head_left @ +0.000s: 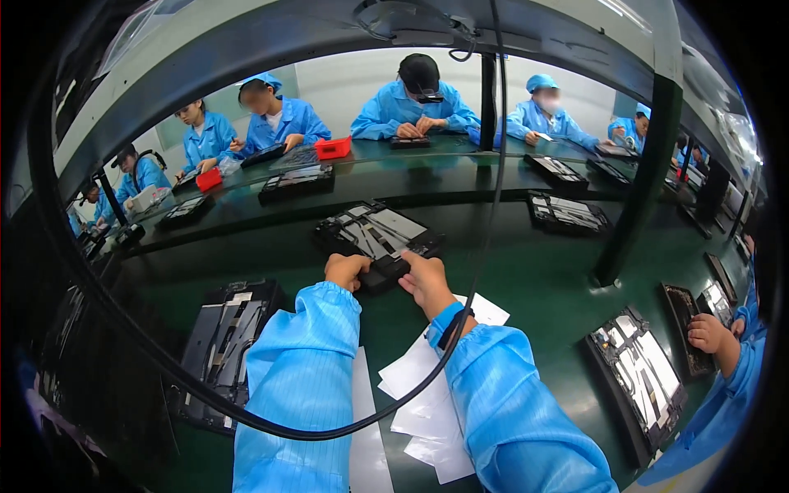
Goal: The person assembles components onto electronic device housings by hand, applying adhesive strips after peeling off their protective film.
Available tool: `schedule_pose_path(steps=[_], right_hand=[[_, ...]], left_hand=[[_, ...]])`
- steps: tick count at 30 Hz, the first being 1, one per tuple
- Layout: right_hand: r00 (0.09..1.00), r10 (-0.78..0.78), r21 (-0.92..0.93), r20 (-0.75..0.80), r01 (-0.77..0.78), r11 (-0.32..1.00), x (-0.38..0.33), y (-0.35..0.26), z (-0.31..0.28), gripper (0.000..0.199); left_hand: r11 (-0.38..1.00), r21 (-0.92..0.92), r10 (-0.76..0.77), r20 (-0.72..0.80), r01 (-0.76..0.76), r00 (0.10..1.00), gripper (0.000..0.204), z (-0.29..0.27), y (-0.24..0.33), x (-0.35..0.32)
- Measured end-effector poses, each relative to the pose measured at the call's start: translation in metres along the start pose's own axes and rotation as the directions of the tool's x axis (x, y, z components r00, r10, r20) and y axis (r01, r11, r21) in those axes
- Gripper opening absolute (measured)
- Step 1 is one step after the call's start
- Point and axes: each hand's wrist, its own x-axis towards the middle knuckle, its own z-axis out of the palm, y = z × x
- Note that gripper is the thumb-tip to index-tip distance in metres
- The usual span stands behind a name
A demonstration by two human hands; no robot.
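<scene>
Both my hands grip the near edge of a black tray [376,278] that carries an opened tablet [393,223] with silvery-white battery panels and dark ribbon cables. My left hand [348,269] is closed on the tray's left near corner, its fingers partly hidden underneath. On the near right side, my right hand [426,281] presses its thumb on top, with the other fingers curled at the side. White paper sheets [427,403] lie below my wrists. Left of my left sleeve rests another opened tablet [226,337] in a black tray.
A black cable [304,438] loops across the view before my forearms. At right stand another opened tablet [645,370], a dark post [645,181] and a co-worker's hand [712,334]. More tablets, red bins [333,148] and several co-workers in blue line the far benches.
</scene>
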Motion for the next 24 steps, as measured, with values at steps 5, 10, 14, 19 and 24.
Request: schedule_pose_path(steps=[5, 10, 14, 19, 24], right_hand=[[0.988, 0.045, 0.098, -0.148, -0.031, 0.995, 0.005, -0.005, 0.012, 0.025], [0.941, -0.253, 0.174, -0.222, 0.294, 0.94, 0.023, 0.011, 0.017, 0.016], [0.821, -0.566, 0.438, 0.077, 0.482, 0.759, -0.007, -0.013, -0.013, 0.016], [0.917, -0.384, 0.34, 0.109, 0.329, 0.881, -0.058, -0.105, -0.07, 0.02], [0.818, -0.059, 0.169, 0.572, -0.047, 0.985, -0.145, -0.144, -0.122, 0.064]], left_hand=[[0.813, -0.53, -0.04, 0.361, 0.24, 0.932, 0.016, -0.015, -0.001, -0.009], [0.812, -0.575, 0.118, 0.334, 0.103, 0.935, 0.009, -0.009, -0.001, -0.042], [0.835, -0.55, 0.232, 0.311, -0.024, 0.922, 0.01, -0.008, 0.026, -0.078], [0.452, -0.851, 0.334, -0.116, -0.267, 0.935, 0.024, -0.033, 0.046, -0.103], [0.627, -0.697, 0.627, 0.185, -0.349, 0.756, 0.066, -0.074, 0.053, -0.116]])
